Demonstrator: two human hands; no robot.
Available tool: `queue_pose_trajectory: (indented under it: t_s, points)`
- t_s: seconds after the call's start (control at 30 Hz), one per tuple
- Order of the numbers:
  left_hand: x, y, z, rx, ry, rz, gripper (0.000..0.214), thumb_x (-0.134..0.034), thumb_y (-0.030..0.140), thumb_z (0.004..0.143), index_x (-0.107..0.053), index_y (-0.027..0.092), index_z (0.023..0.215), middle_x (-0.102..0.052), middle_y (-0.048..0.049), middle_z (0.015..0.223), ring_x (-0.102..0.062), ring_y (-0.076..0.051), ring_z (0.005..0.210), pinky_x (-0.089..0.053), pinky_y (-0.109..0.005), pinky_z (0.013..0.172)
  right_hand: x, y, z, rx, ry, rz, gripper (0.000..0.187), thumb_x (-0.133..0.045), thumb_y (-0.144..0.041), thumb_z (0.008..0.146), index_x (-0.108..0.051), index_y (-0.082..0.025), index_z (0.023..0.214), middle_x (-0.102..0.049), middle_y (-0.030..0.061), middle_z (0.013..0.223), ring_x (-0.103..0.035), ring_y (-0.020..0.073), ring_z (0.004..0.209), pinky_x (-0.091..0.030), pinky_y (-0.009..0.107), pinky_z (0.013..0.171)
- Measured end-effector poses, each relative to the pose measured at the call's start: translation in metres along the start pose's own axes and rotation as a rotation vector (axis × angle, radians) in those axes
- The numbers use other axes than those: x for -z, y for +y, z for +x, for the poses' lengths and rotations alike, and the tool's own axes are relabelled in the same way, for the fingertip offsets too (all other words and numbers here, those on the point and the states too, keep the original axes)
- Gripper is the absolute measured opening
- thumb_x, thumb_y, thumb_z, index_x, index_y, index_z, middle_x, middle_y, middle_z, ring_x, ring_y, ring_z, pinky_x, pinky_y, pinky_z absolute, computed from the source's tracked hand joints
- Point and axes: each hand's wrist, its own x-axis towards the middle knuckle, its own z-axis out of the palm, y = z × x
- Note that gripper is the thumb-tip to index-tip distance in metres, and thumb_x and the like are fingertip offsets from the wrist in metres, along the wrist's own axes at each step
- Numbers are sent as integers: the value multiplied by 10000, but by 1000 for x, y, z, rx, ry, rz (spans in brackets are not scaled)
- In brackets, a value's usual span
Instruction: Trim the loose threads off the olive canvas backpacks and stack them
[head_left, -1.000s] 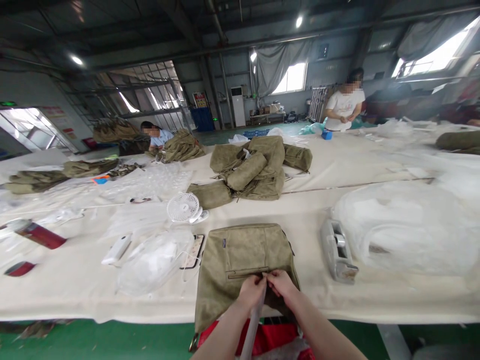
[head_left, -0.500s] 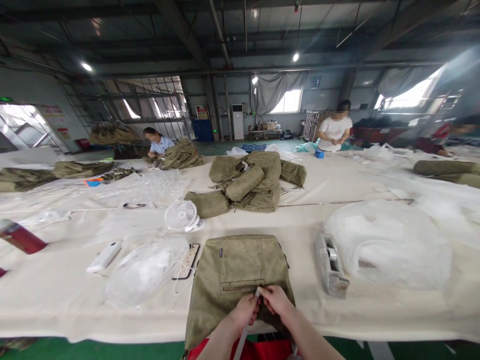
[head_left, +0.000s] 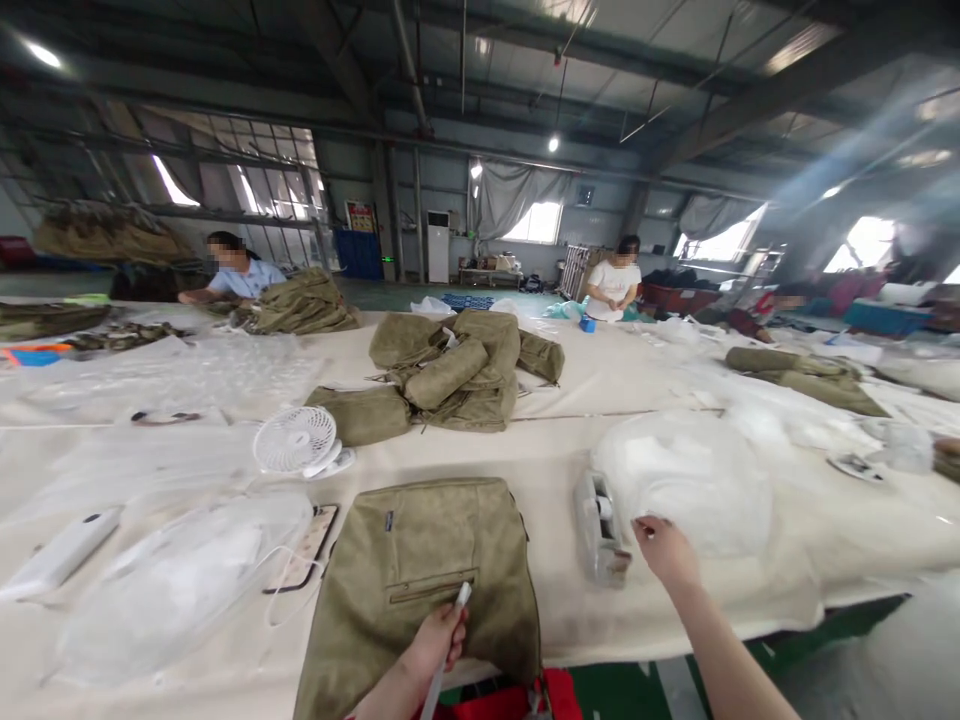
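An olive canvas bag (head_left: 420, 570) lies flat at the near table edge, its zip pocket facing up. My left hand (head_left: 439, 640) rests on its lower part, fingers closed round a thin whitish strip (head_left: 448, 640) that runs down past the edge. My right hand (head_left: 664, 550) is out to the right, beside the grey tape dispenser (head_left: 600, 520), pinching the edge of a heap of clear plastic bags (head_left: 686, 480).
A small white fan (head_left: 296, 442), a phone (head_left: 304, 555), a white power bank (head_left: 56, 552) and clear plastic wrap (head_left: 180, 580) lie left of the bag. A pile of olive bags (head_left: 450, 375) sits mid-table. Two people work at the far side.
My right hand left the strip at the bag's pocket and moved right to the plastic heap. The left hand kept the strip. The view swung to the right.
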Motion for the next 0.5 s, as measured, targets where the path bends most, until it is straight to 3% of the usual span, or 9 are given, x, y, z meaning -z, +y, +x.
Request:
queue_pose_trajectory:
  t_s: [0.1,0.17,0.33,0.4,0.5]
  points:
    - [-1,-6,6,-43,37,29,765,-465,895,345,-430,211,686,-335,122,425,-241,-34,284,-120,-208,350,-26,2,-10,-269,-194,145,329,-502,-402,784,-702,-165,671,-702,103,680,-667,228,696,-441,265,593]
    - [-1,-10,11,-47,56,34,781,-450,908,319,-435,211,672,-316,124,408,-231,-36,275,-115,-205,342,-37,3,-15,-315,-245,270,317,-513,-395,768,-706,-156,690,-712,107,714,-670,245,751,-444,277,636]
    - [0,-9,12,-26,71,18,845,-455,916,248,-487,197,690,-317,122,389,-227,-40,272,-113,-201,326,-40,-2,-25,-318,-113,470,274,-579,-407,658,-697,-162,686,-707,76,700,-655,241,741,-451,283,649]
    - [1,-4,8,-19,47,22,869,-470,910,258,-522,182,730,-338,117,394,-232,-41,280,-118,-204,329,-38,-3,-33,-330,-69,530,298,-570,-441,650,-688,-169,685,-678,46,621,-635,215,651,-447,274,598]
    - [0,0,2,-36,25,47,834,-478,902,315,-529,178,726,-355,108,396,-255,-46,284,-135,-207,342,-39,2,-52,-381,-101,601,328,-529,-484,675,-648,-180,656,-589,12,493,-555,167,471,-399,264,466]
